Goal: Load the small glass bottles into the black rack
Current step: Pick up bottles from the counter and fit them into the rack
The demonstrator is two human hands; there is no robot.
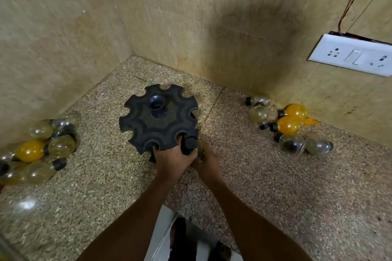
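Seating in the near-edge notch of the black rack (158,118), a black-capped bottle (189,143) sits between your hands: your left hand (172,160) clamps the rack's rim beside it, your right hand (206,162) wraps the bottle's body below. Loose bottles (288,126) lie well apart on the counter (265,186).

No readable text anywhere — bottles, rack and switchboard bear none.

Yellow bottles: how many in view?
3. One in the left pile, beside clear ones; two side by side in the right cluster by the wall. More may be hidden under the piles.
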